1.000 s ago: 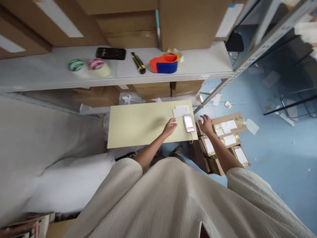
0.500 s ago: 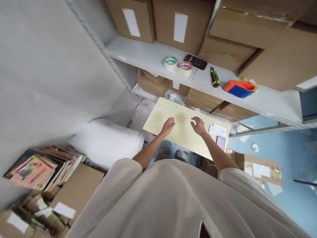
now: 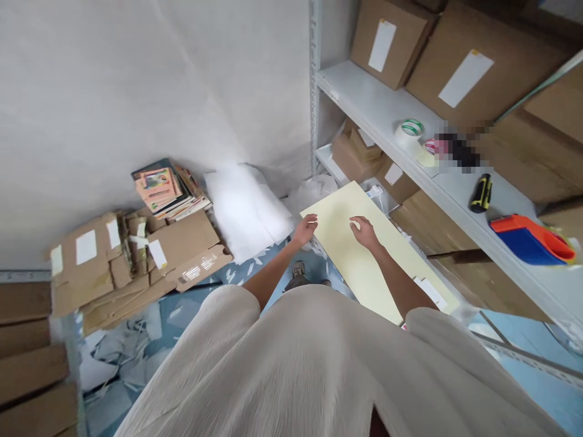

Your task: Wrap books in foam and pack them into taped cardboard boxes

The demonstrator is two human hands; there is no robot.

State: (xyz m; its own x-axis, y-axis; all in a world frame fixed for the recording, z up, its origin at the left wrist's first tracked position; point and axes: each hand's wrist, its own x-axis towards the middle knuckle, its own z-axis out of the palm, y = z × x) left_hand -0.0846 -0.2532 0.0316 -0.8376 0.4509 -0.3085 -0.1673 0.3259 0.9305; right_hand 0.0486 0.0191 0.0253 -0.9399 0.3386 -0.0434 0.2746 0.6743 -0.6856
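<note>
Both of my hands are held out in front of me with nothing in them. My left hand (image 3: 306, 229) is at the left edge of the pale yellow tabletop (image 3: 350, 261), its fingers loosely curved and apart. Over the tabletop itself hovers my right hand (image 3: 363, 232), thumb and fingers parted in a loose curve. A soft shadow falls on the surface between them. White papers (image 3: 429, 292) lie toward the table's far right end, near my right forearm.
On the metal shelf (image 3: 364, 91) sit tape rolls (image 3: 410, 130), a utility knife (image 3: 481, 193) and an orange-and-blue tape dispenser (image 3: 531, 240), with cardboard boxes (image 3: 392, 42) behind. To the left are a white bundle (image 3: 248, 212), stacked books (image 3: 159, 188), flattened cardboard (image 3: 182, 243) and paper scraps (image 3: 122, 352).
My view and body have turned left, bringing the books, cardboard and floor scraps further into view. My left hand has shifted from above the tabletop to its left edge. Both hands stay empty.
</note>
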